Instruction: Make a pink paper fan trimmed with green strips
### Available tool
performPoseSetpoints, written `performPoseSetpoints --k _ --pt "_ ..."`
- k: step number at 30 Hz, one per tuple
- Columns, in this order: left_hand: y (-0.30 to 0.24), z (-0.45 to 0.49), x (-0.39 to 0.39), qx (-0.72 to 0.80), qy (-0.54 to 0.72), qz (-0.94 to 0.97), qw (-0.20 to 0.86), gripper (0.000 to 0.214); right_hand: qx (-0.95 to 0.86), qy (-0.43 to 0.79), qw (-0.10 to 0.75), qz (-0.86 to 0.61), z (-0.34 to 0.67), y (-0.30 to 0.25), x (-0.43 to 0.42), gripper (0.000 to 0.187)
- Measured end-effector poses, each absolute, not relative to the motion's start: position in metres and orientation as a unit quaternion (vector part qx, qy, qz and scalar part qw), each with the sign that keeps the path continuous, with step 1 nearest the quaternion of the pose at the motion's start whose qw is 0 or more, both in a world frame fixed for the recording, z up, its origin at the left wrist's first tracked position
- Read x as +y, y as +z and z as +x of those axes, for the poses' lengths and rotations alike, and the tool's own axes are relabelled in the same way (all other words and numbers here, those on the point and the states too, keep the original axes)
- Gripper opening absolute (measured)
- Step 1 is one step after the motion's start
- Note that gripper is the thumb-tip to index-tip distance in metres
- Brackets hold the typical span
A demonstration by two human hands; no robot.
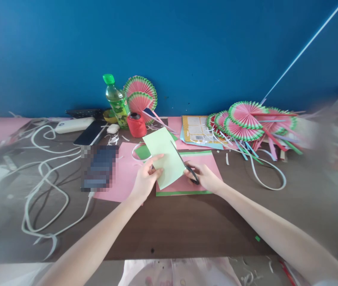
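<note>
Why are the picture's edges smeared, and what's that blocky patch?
Head view: the centre is sharp, with the left hand holding the pale green paper sheet and the right hand on the black-handled scissors; the side edges smear and stretch, probably wide-lens distortion; the blocky patch is pixelated masking over a dark rectangle.

Matt green paper sheet (166, 157) — dark wood-look table (187, 222), glossy plastic bottle (115, 99).

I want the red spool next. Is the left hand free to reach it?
Probably not yet: the left hand grips the light green paper while the right hand holds scissors to it. The red spool sits beyond, nothing tall between.
</note>
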State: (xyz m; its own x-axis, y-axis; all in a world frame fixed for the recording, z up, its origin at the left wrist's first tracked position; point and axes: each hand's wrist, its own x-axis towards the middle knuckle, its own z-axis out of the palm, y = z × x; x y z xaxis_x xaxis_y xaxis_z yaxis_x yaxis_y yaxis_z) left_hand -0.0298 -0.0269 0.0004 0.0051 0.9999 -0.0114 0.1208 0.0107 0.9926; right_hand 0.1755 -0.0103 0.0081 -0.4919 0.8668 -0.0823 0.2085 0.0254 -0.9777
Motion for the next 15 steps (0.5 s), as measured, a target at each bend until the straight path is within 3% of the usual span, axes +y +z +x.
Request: performPoseSetpoints --k 8,15 --pt "0.0013 -0.0286 -0.0274 0.503 0.463 0.523 0.509 0.046 -0.636 0.591 0.291 -0.403 0.1746 0.0108 -0.0125 0.043" --pt "-0.0067 -0.0250 -0.0282 0.473 0.449 0.509 0.562 0.046 -0.637 0.569 0.342 -0.391 0.1756 0.0082 -0.0112 0.045"
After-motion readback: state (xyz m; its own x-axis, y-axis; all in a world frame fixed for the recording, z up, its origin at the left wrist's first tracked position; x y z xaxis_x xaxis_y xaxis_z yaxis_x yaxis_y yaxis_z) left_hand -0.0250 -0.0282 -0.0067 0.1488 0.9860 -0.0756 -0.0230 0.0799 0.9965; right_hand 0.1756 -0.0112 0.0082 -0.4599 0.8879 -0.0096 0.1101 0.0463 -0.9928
